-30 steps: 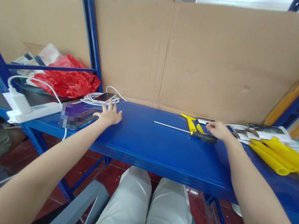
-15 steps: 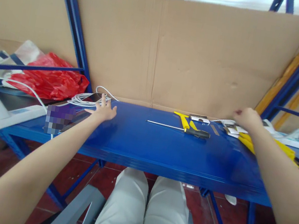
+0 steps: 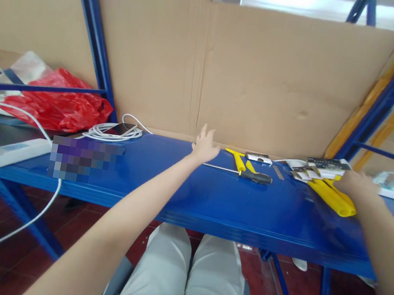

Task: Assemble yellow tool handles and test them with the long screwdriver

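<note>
My left hand point(image 3: 205, 147) is over the back middle of the blue table, its fingers spread and holding nothing. Just right of it lies a screwdriver point(image 3: 256, 176) with a black and yellow handle, its shaft pointing toward that hand. Behind the screwdriver is a yellow T-shaped scraper point(image 3: 238, 161). At the right, my right hand point(image 3: 358, 186) has its fingers curled against a pile of yellow-handled tools point(image 3: 331, 197); its fingertips are partly hidden. Beside them are several black-and-white printed packets point(image 3: 325, 166).
A tall cardboard sheet point(image 3: 270, 79) closes off the table's back. A coiled white cable point(image 3: 111, 132), a red plastic bag point(image 3: 62, 101) and a white power strip point(image 3: 9, 152) are at the left. A small box point(image 3: 259, 158) and a thin metal strip point(image 3: 278, 172) lie near the scraper.
My left hand has moved right, away from the coiled cable to the table's middle. My right hand has come down and right onto the yellow-handled tools, which now lie turned differently.
</note>
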### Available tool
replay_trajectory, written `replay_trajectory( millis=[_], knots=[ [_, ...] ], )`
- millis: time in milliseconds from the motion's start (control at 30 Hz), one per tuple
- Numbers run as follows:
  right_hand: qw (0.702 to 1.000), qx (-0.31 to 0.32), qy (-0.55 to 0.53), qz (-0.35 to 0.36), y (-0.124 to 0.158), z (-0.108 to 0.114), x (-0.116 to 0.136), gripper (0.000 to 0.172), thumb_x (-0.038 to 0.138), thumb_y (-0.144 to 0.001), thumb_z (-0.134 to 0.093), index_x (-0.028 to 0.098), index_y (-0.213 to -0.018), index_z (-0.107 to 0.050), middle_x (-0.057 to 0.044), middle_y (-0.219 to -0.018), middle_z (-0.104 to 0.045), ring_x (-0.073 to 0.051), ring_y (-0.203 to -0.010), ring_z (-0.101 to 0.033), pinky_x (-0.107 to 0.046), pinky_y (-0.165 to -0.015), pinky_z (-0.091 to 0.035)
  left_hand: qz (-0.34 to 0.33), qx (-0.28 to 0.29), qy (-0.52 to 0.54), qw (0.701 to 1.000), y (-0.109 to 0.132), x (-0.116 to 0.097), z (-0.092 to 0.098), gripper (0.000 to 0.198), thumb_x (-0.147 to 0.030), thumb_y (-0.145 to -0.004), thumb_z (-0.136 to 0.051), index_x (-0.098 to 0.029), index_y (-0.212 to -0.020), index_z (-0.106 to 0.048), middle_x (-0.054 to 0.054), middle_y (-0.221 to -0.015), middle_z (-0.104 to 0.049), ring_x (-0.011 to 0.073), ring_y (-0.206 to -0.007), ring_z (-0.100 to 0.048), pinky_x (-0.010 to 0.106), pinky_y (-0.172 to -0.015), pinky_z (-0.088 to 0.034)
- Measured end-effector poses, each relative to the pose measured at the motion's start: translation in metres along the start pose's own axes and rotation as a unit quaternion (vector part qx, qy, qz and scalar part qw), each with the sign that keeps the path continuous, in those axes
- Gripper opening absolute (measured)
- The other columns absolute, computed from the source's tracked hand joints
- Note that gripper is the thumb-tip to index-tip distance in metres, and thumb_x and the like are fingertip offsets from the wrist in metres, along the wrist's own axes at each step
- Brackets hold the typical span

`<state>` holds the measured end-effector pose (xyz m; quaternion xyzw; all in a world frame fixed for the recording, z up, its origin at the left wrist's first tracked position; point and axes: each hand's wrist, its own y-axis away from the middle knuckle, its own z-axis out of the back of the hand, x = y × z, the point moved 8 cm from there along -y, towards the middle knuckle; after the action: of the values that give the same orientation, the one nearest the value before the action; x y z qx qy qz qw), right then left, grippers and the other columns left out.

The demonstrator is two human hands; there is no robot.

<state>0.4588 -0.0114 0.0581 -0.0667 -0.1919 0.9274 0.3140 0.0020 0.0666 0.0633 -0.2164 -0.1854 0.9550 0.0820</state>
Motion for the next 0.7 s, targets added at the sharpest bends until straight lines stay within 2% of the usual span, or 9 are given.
replay_trajectory(
  millis=[67,133,267,367,433,567,700],
  knots=[
    [0.996,0.079,-0.004,-0.044,0.010,-0.004,-0.005,0.054,0.029,-0.089,-0.053,-0.002,-0.133,-0.061,-0.035,-0.130,-0.058,-0.040,-0.124,-0.056,-0.046,-0.086,-0.048,-0.003,-0.010,0.022,1.000,0.000,-0.011,-0.006,0.064,-0.037,-0.092,-0.052,-0.027,-0.153,-0.036,0.007,-0.168,-0.012,0.0316,-0.149,-0.028,0.046,-0.112,-0.039],
    [0.993,0.104,-0.016,-0.061,0.016,-0.004,-0.005,0.057,0.028,-0.091,-0.051,-0.002,-0.139,-0.055,-0.035,-0.134,-0.055,-0.039,-0.129,-0.053,-0.045,-0.091,-0.047,-0.009,-0.031,0.031,0.999,0.002,-0.012,-0.012,0.060,-0.032,-0.093,-0.050,-0.025,-0.151,-0.039,0.008,-0.167,-0.017,0.0298,-0.149,-0.028,0.045,-0.112,-0.039],
    [0.991,0.088,-0.045,-0.096,0.020,-0.001,-0.010,0.061,0.029,-0.090,-0.055,0.000,-0.143,-0.050,-0.036,-0.133,-0.055,-0.038,-0.132,-0.052,-0.045,-0.095,-0.046,-0.045,-0.061,0.075,0.994,0.003,0.004,-0.025,0.055,-0.016,-0.088,-0.051,-0.022,-0.142,-0.049,0.009,-0.161,-0.033,0.0267,-0.147,-0.034,0.045,-0.113,-0.039],
    [0.987,0.100,-0.054,-0.111,0.023,-0.003,-0.010,0.066,0.034,-0.090,-0.057,0.000,-0.145,-0.047,-0.032,-0.140,-0.052,-0.036,-0.133,-0.051,-0.043,-0.101,-0.045,-0.051,-0.114,0.150,0.981,0.000,0.020,-0.026,0.052,-0.008,-0.081,-0.054,-0.018,-0.132,-0.058,0.013,-0.145,-0.051,0.0259,-0.137,-0.047,0.040,-0.114,-0.040],
    [0.987,0.117,-0.048,-0.100,0.026,-0.004,-0.005,0.062,0.034,-0.091,-0.057,-0.001,-0.142,-0.050,-0.030,-0.141,-0.053,-0.036,-0.131,-0.053,-0.042,-0.104,-0.045,-0.053,-0.126,0.188,0.973,-0.002,0.024,-0.027,0.049,-0.004,-0.078,-0.054,-0.015,-0.126,-0.061,0.014,-0.134,-0.058,0.0258,-0.129,-0.055,0.038,-0.112,-0.042],
    [0.989,0.118,-0.050,-0.078,0.029,-0.004,0.004,0.054,0.031,-0.092,-0.055,0.001,-0.136,-0.057,-0.030,-0.139,-0.055,-0.035,-0.129,-0.055,-0.043,-0.101,-0.046,-0.063,-0.101,0.196,0.973,-0.001,0.018,-0.034,0.047,-0.002,-0.078,-0.054,-0.014,-0.123,-0.062,0.014,-0.128,-0.061,0.0260,-0.123,-0.059,0.036,-0.108,-0.046],
    [0.988,0.047,-0.062,-0.132,0.022,-0.006,-0.013,0.058,0.036,-0.092,-0.055,0.002,-0.139,-0.056,-0.033,-0.137,-0.054,-0.036,-0.132,-0.051,-0.049,-0.100,-0.044,-0.077,-0.086,0.192,0.975,0.004,0.011,-0.037,0.046,-0.002,-0.080,-0.054,-0.014,-0.124,-0.062,0.014,-0.130,-0.061,0.0258,-0.122,-0.060,0.036,-0.107,-0.046]
  ],
)
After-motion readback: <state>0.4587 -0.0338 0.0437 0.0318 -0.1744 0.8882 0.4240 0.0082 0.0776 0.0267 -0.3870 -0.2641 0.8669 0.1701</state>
